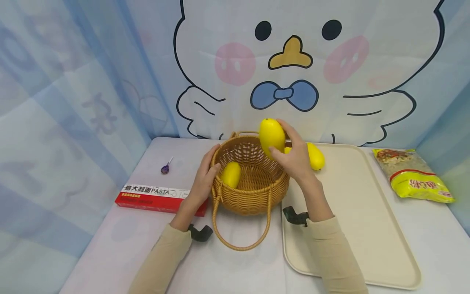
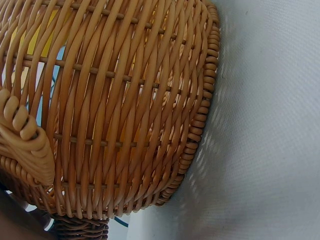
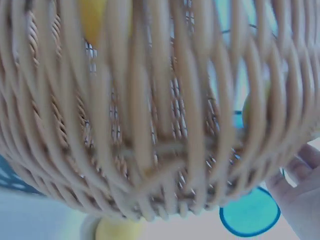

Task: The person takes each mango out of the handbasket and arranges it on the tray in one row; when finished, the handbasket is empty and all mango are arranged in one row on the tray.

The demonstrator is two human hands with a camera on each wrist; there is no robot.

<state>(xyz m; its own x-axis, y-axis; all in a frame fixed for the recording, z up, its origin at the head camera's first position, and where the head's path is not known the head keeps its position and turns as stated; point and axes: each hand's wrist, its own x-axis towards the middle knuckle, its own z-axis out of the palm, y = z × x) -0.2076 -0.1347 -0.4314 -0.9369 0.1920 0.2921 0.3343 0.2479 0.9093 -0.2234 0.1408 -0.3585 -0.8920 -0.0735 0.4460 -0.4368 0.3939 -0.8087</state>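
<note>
My left hand (image 1: 202, 177) grips the left rim of a round wicker basket (image 1: 249, 204), thumb over the edge on the inner side. In the left wrist view the woven basket wall (image 2: 125, 110) fills most of the picture. Above the basket's back right rim, my right hand (image 1: 295, 157) holds a yellow mango (image 1: 272, 136) between thumb and fingers. One more mango (image 1: 231, 174) lies inside the basket at the left. Behind my right hand, another mango (image 1: 316, 157) rests on the beige tray (image 1: 352, 212), with a further yellow piece (image 1: 287, 150) partly hidden beside it.
Left of the basket lies a red and white pasta box (image 1: 154, 199), with a purple-wrapped lollipop (image 1: 166, 166) behind it. A yellow bag (image 1: 415, 175) sits at the far right beyond the tray. One basket handle (image 1: 242, 248) hangs down toward the front; a printed curtain (image 1: 290, 118) closes the back.
</note>
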